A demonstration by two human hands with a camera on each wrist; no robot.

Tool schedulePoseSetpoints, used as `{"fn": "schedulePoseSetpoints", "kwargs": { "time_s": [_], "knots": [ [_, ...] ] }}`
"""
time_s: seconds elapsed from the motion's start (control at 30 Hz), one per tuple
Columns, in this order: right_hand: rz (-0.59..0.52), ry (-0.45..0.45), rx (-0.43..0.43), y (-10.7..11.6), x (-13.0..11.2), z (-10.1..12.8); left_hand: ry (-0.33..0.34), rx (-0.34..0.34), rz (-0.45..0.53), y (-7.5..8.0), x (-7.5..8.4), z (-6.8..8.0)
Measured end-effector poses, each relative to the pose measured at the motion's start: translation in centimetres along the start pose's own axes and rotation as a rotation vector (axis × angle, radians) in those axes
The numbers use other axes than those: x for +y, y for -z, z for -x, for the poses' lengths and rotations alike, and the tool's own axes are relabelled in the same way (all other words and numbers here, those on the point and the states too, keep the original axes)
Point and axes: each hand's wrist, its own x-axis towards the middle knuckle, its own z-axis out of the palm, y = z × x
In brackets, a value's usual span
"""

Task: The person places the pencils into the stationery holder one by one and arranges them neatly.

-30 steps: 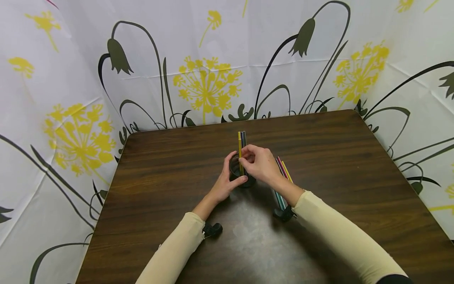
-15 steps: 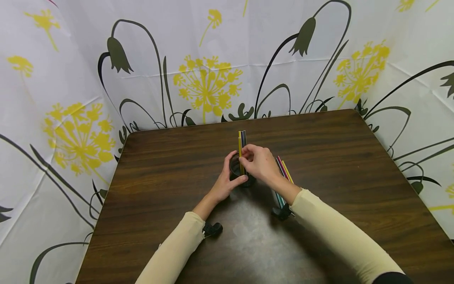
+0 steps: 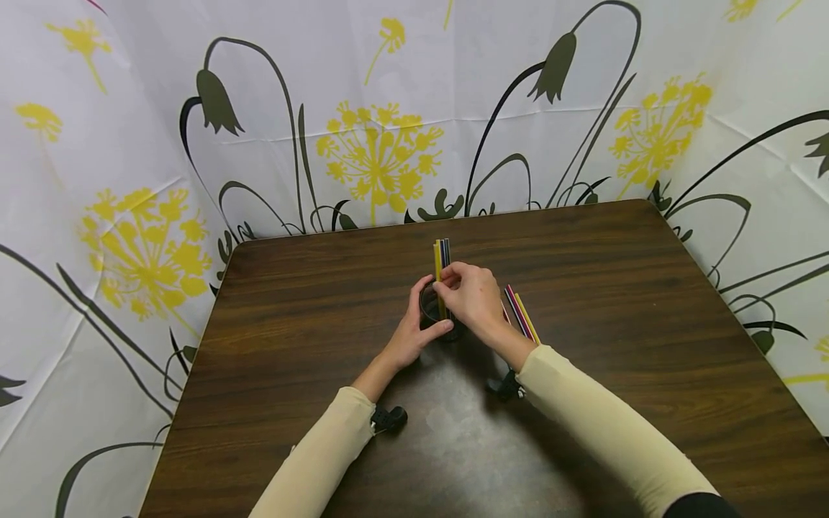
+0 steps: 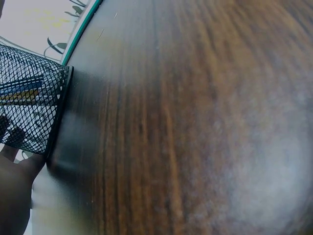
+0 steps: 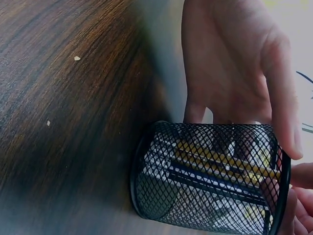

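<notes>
Fingers of the left hand [image 3: 409,332] curl round the black mesh cup [image 5: 208,178], steadying it upright on the bench [image 3: 291,316], while the right hand [image 3: 473,298] pinches the yellow pencil [image 3: 437,262] standing in it among darker ones. More pencils [image 3: 521,316] lie just right of that hand.

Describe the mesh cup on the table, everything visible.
The cup is a black wire-mesh cylinder with a solid rim, standing upright near the middle of the brown table. Several pencils, yellow and dark ones, stand in it. The left hand grips its side; the right hand pinches the pencils just above it.
</notes>
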Motion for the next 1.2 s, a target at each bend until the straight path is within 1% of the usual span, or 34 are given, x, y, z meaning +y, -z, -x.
{"fn": "schedulePoseSetpoints", "kwargs": {
  "time_s": [0.23,0.4,0.67,1.2],
  "knots": [
    [0.037,-0.018,0.051,-0.29,-0.24,-0.12,-0.007,0.01,0.003,-0.07,-0.04,-0.07],
    [0.065,-0.036,0.07,-0.46,-0.32,-0.24,-0.015,0.011,-0.005,-0.1,-0.18,-0.1],
    [0.102,-0.045,0.076,-0.79,-0.35,-0.53,-0.009,0.01,-0.015,-0.11,-0.1,-0.14],
    [0.089,-0.044,0.07,-0.74,-0.33,-0.62,-0.019,0.017,-0.022,-0.16,-0.21,-0.13]
  ]
}}
